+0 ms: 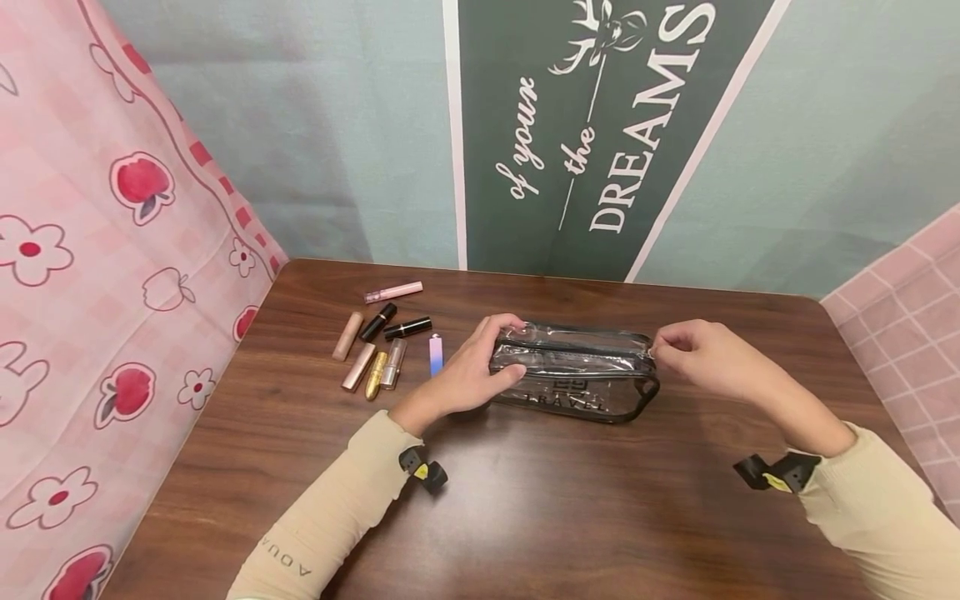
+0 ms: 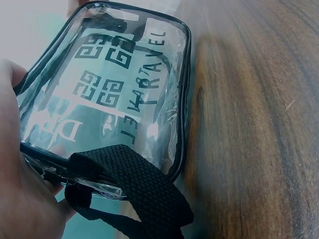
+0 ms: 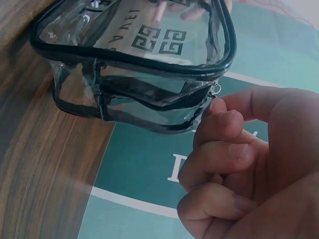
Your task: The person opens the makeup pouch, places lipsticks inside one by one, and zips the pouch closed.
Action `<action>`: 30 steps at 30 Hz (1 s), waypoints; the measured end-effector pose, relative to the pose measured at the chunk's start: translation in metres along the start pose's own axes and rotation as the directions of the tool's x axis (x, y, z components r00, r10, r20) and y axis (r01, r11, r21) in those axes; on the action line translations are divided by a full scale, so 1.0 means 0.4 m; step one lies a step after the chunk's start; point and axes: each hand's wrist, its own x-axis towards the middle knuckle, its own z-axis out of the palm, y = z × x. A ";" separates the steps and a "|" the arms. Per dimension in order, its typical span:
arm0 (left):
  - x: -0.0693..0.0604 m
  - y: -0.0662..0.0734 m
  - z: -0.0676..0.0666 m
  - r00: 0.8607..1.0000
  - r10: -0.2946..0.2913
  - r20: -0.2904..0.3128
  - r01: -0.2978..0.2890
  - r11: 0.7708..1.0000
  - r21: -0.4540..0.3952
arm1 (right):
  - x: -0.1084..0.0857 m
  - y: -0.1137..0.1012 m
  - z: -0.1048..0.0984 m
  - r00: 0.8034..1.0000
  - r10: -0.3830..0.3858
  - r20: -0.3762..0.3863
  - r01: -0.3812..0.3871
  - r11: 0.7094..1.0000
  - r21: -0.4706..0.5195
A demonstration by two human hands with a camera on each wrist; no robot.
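A clear travel pouch (image 1: pixel 592 397) with black piping and the word TRAVEL lies on the table. My left hand (image 1: pixel 474 367) grips its left end, thumb on the near side and fingers over the far side. At the pouch's right end, my right hand (image 1: pixel 701 354) pinches the small metal zipper pull (image 3: pixel 215 89) between thumb and index finger; its other fingers are curled in. A black woven strap (image 2: pixel 132 184) hangs off the pouch's left end in the left wrist view. Left of the pouch lie several lipsticks, one with a gold tube (image 1: pixel 377 377).
A pink lip gloss tube (image 1: pixel 393 292) and black lipsticks (image 1: pixel 408 328) lie at the back left of the wooden table (image 1: pixel 517 508). A pink-to-blue tube (image 1: pixel 436 354) is beside my left hand. Patterned cloth (image 1: pixel 360 150) hangs behind the table.
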 end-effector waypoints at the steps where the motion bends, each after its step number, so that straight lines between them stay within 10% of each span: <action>1: -0.001 0.000 0.000 1.000 -0.001 0.000 0.001 1.000 0.000 | -0.002 0.002 0.000 1.000 0.003 -0.001 -0.003 1.000 0.000; 19: -0.002 0.008 0.001 1.000 -0.007 0.003 0.007 1.000 0.012 | -0.020 0.011 -0.001 0.999 0.043 0.008 -0.043 0.999 0.012; 30: -0.002 0.015 0.003 1.000 -0.030 0.004 0.030 0.999 0.020 | -0.029 -0.020 -0.005 0.997 0.076 -0.032 -0.080 0.987 -0.141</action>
